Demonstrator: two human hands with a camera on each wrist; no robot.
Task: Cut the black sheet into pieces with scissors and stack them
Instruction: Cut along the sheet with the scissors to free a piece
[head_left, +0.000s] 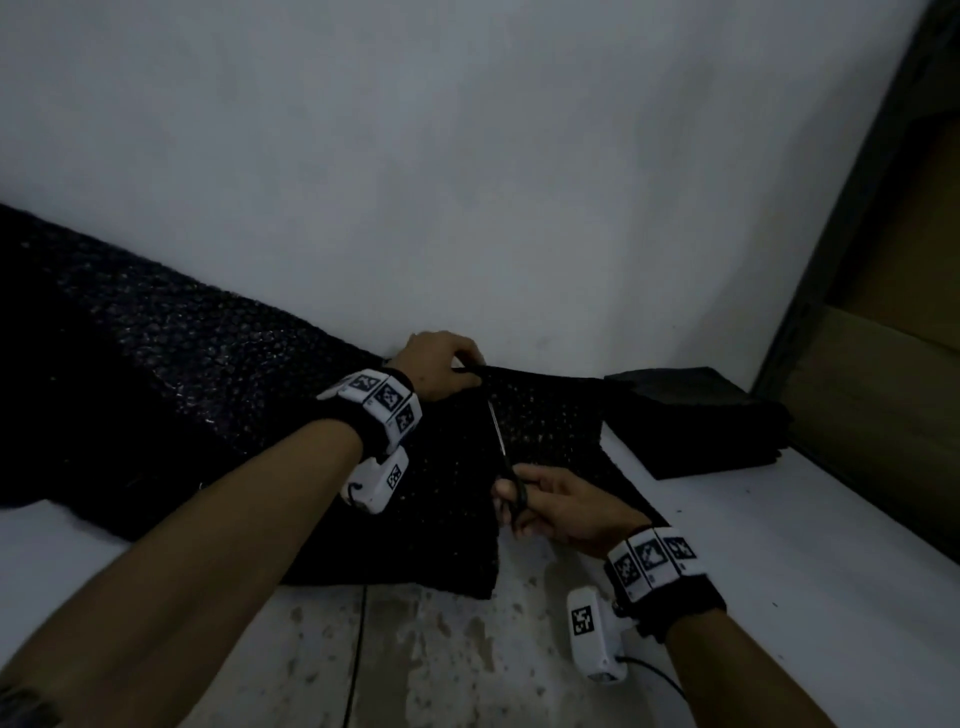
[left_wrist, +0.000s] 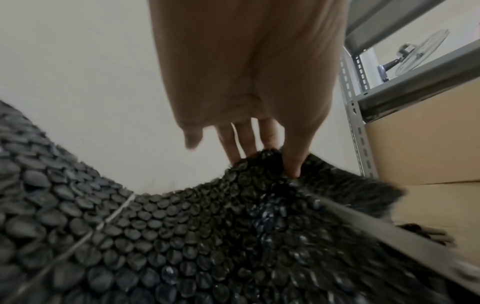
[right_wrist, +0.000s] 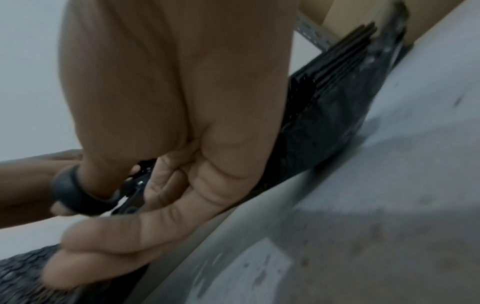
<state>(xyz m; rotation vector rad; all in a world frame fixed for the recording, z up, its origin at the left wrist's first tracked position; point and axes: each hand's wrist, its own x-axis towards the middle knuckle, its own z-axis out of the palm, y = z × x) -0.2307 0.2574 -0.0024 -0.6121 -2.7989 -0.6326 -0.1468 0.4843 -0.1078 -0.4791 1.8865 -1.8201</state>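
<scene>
A long black bubble-wrap sheet (head_left: 171, 364) lies across the white table from the left to the middle. My left hand (head_left: 441, 369) pinches its far edge by the wall and lifts it; in the left wrist view the thumb and fingers (left_wrist: 293, 156) clamp the sheet's edge (left_wrist: 182, 236). My right hand (head_left: 550, 501) grips the black-handled scissors (head_left: 506, 457), thumb through a ring (right_wrist: 78, 191). The blades run along a cut line up toward the left hand. A stack of cut black pieces (head_left: 696, 421) lies at the right, also in the right wrist view (right_wrist: 327, 115).
A white wall (head_left: 467, 156) stands close behind the table. A metal shelf frame (left_wrist: 358, 127) with cardboard boxes (left_wrist: 428, 148) rises at the right edge. The table's near surface (head_left: 467, 654) is stained and bare; a wrist-camera cable (head_left: 665, 675) trails there.
</scene>
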